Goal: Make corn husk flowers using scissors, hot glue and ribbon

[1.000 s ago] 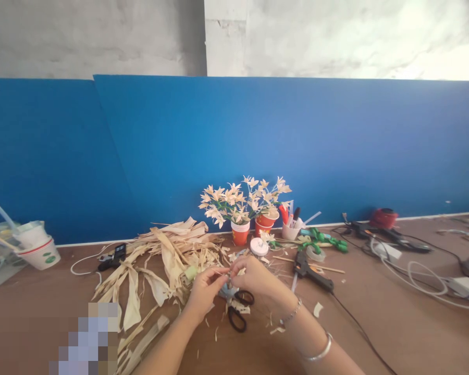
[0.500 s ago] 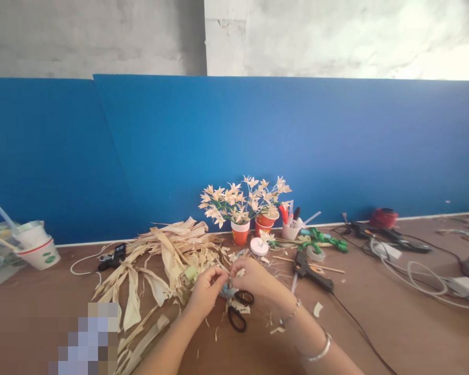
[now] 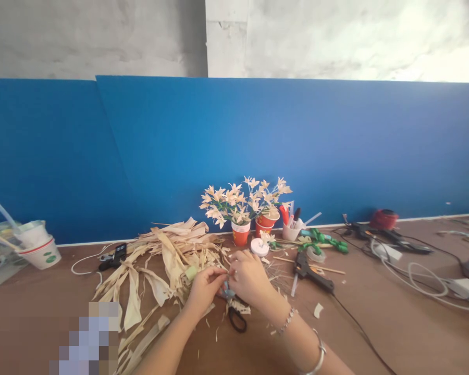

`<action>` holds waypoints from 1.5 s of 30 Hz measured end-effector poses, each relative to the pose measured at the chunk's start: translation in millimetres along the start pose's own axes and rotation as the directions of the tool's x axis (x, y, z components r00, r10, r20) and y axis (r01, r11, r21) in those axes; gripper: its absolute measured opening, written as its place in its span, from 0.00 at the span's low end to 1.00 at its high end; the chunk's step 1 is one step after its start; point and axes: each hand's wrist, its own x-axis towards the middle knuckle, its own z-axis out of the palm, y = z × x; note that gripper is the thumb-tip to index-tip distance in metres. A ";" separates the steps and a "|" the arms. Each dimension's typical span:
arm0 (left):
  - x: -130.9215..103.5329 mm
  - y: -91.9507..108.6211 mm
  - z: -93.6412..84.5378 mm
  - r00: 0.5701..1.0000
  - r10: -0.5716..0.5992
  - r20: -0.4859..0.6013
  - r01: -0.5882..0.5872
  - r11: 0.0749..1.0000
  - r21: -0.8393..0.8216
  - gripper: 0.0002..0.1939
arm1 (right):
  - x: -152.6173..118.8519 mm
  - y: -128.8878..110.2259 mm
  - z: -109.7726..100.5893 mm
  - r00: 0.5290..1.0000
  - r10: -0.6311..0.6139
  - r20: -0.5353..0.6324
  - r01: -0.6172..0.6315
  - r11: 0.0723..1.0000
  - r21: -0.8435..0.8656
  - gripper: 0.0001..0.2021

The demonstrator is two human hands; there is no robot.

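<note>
My left hand [image 3: 207, 289] is closed in a pinch, and its fingertips meet those of my right hand [image 3: 248, 276], which is closed too. Whatever lies between the fingers is too small to make out. Just below the hands, scissors [image 3: 237, 319] with black handles lie on the brown table [image 3: 214, 354], partly covered by my right hand. Dried husks [image 3: 172, 255] are heaped to the left of my left hand. Behind the hands, pale husk flowers [image 3: 234, 200] stand in a red paper cup [image 3: 241, 234], beside a round white lid [image 3: 260, 247].
A black glue gun [image 3: 312, 273] with its cord lies right of my hands, near green tape-like pieces [image 3: 324, 239] and a cup of pens [image 3: 291, 230]. White cables [image 3: 422, 284] are farther right. At far left stands a white cup [image 3: 41, 252]. A blue partition [image 3: 234, 135] rises behind.
My right hand has turned and shifted slightly, so its back now covers more of the scissors' upper handle. My left hand has hardly moved.
</note>
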 end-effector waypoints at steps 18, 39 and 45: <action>-4.1 -4.3 -1.0 0.995 0.011 0.100 -0.022 0.994 0.105 0.14 | 0.7 9.5 -3.0 0.978 0.104 0.183 -0.157 0.939 0.306 0.05; -1.0 2.2 -2.5 1.000 -0.008 -0.029 0.009 1.000 0.012 0.12 | 1.1 4.7 -11.9 0.995 0.051 0.081 -0.065 0.981 0.180 0.05; -3.9 2.6 -1.0 1.000 0.004 0.017 -0.004 1.000 -0.009 0.11 | 0.2 11.4 -16.7 0.986 0.000 0.166 -0.049 0.954 0.295 0.06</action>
